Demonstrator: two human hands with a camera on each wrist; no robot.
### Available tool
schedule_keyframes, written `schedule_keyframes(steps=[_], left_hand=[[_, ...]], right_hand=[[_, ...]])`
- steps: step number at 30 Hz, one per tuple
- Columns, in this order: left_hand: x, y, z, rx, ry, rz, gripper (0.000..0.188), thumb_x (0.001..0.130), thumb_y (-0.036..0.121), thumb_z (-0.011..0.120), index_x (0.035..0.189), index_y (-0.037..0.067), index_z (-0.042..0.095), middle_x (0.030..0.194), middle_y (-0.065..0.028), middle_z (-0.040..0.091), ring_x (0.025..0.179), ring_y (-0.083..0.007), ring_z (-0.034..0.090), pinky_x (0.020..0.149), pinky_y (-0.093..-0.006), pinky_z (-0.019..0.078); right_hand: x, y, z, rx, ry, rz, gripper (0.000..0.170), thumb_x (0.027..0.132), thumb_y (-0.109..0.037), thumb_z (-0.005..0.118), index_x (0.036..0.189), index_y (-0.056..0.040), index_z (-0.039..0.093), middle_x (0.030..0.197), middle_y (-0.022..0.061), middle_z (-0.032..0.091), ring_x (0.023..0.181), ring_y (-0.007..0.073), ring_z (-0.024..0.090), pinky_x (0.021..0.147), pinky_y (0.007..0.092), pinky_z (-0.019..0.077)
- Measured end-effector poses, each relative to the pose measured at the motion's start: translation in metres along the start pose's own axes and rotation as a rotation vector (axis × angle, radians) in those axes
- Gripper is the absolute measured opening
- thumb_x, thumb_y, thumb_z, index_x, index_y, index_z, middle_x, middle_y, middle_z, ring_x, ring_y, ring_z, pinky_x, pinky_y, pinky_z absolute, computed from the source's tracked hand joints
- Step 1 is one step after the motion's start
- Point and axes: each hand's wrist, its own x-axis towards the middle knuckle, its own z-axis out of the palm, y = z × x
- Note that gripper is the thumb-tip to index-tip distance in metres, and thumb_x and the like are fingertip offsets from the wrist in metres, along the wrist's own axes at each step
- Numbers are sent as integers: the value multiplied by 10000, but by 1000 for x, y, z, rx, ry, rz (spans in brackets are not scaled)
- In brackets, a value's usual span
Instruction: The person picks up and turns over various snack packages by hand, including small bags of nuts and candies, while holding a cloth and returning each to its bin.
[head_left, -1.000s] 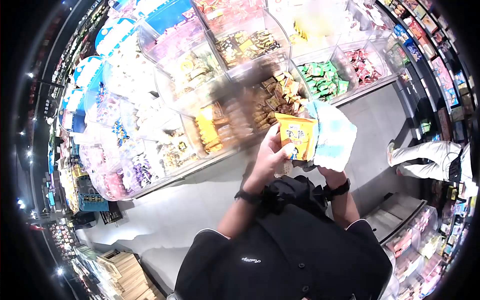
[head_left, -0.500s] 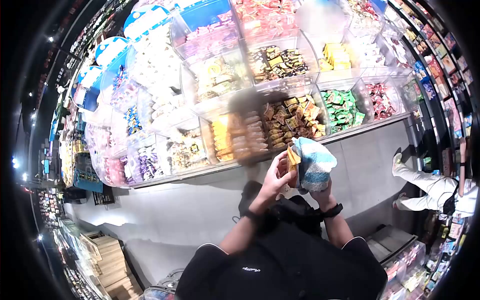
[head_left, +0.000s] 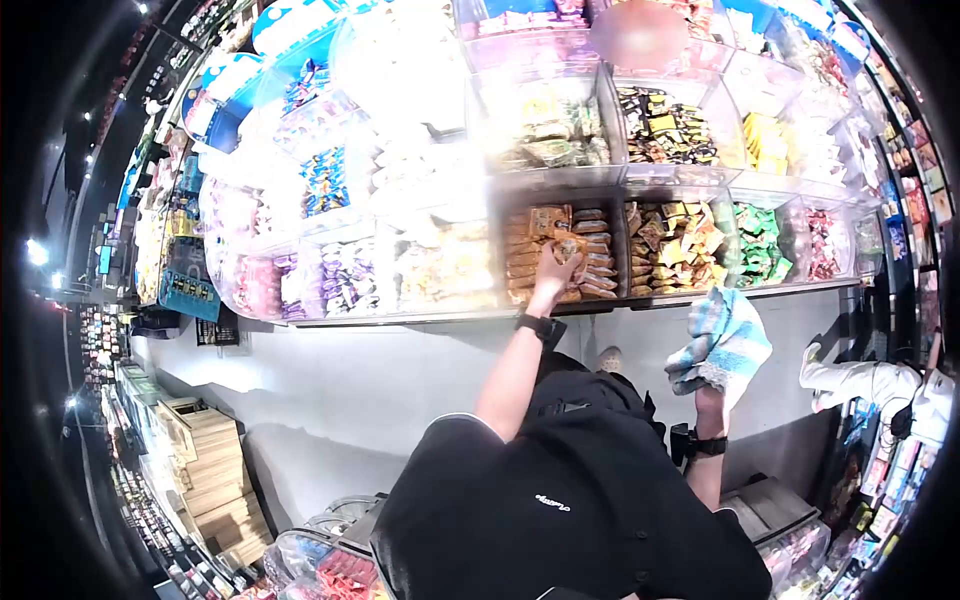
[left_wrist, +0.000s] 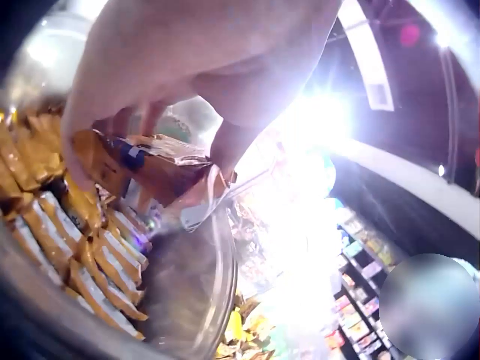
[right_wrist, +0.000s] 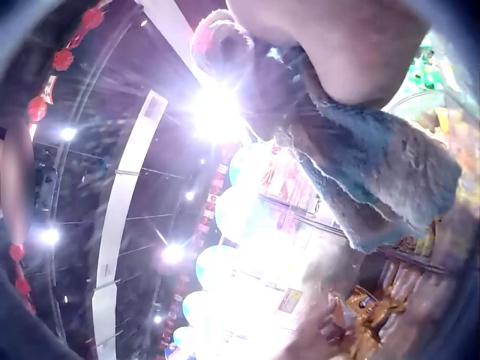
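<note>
left hand (head_left: 557, 272) pinches orange packet (head_left: 571, 244) | right hand (head_left: 711, 397) grips cloth (head_left: 730, 335) | bin divider (head_left: 619, 250) near, gold packets (head_left: 680, 248) beyond

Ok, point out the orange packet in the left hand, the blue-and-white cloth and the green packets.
Orange packet (left_wrist: 161, 176): left wrist view, side of wrapper.
Blue-and-white cloth (head_left: 722, 345): head view, middle of folds.
Green packets (head_left: 760, 248): head view, middle of the pile.

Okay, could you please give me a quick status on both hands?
Left hand gripping orange packet. Right hand holding blue-and-white cloth. Clear bin wall beside left hand.
</note>
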Motion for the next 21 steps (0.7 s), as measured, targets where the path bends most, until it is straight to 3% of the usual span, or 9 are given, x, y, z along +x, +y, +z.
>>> schedule_keyframes(steps=[5, 8, 11, 12, 14, 15, 17, 19, 21], left_hand=[[23, -2, -40, 72, -145, -134, 549, 822, 205, 662, 1263, -23, 427, 1067, -135, 591, 789, -150, 593, 692, -279, 473], [20, 29, -91, 102, -222, 18, 309, 845, 194, 619, 1071, -16, 600, 889, -95, 649, 785, -137, 599, 683, -259, 471], [10, 79, -155, 173, -150, 35, 195, 842, 97, 601, 1010, -1, 623, 887, -75, 666, 823, -142, 619, 748, -264, 489], [12, 80, -176, 266, -75, 76, 177, 840, 79, 600, 997, -1, 623, 892, -71, 668, 825, -150, 623, 754, -269, 492], [22, 61, -213, 476, 148, 120, 198, 815, 123, 641, 976, 8, 624, 893, -90, 666, 818, -202, 634, 744, -307, 501], [32, 43, -232, 664, 204, 193, 289, 762, 198, 703, 954, 3, 610, 924, -152, 655, 841, -283, 629, 752, -356, 494], [47, 16, -246, 702, 207, 176, 367, 727, 238, 731, 971, 0, 594, 957, -184, 642, 875, -314, 618, 766, -375, 483], [58, -23, -259, 757, 111, 15, 453, 705, 257, 754, 1010, -14, 558, 1010, -227, 617, 932, -337, 599, 791, -397, 464], [63, -57, -256, 618, 57, 2, 472, 704, 259, 759, 1020, -21, 548, 1002, -230, 616, 931, -341, 594, 796, -404, 460]], right_hand=[[3, 14, 32, 22, 53, -50, 457, 813, -77, 643, 1224, -23, 452, 1113, 85, 546, 977, 184, 538, 841, 337, 458], [10, 31, 53, 101, 89, -49, 473, 813, -70, 640, 1239, -25, 440, 1127, 89, 537, 996, 186, 529, 854, 337, 452], [12, 48, 71, 102, 96, -96, 489, 814, -63, 637, 1254, -28, 427, 1141, 93, 529, 1016, 188, 520, 867, 338, 446], [10, 68, 64, -685, -103, -548, 578, 789, 7, 633, 1302, -30, 369, 1200, 103, 494, 1083, 200, 487, 928, 357, 418], [10, 83, 61, -679, -116, -568, 666, 722, 116, 635, 1308, -20, 349, 1208, 111, 487, 1112, 195, 472, 963, 366, 399], [8, 87, 67, -543, -96, -451, 638, 752, 85, 626, 1313, -23, 343, 1214, 109, 483, 1121, 207, 470, 969, 375, 400], [9, 107, 64, -771, -43, -533, 466, 900, -183, 542, 1312, -49, 370, 1224, 96, 488, 1123, 237, 482, 961, 396, 412], [1, 108, 102, -241, 191, -219, 468, 939, -353, 446, 1294, -51, 402, 1227, 91, 494, 1095, 252, 504, 940, 405, 421], [-5, 111, 108, -15, 178, -104, 469, 935, -350, 455, 1286, -42, 407, 1216, 97, 501, 1083, 255, 509, 928, 406, 426]])
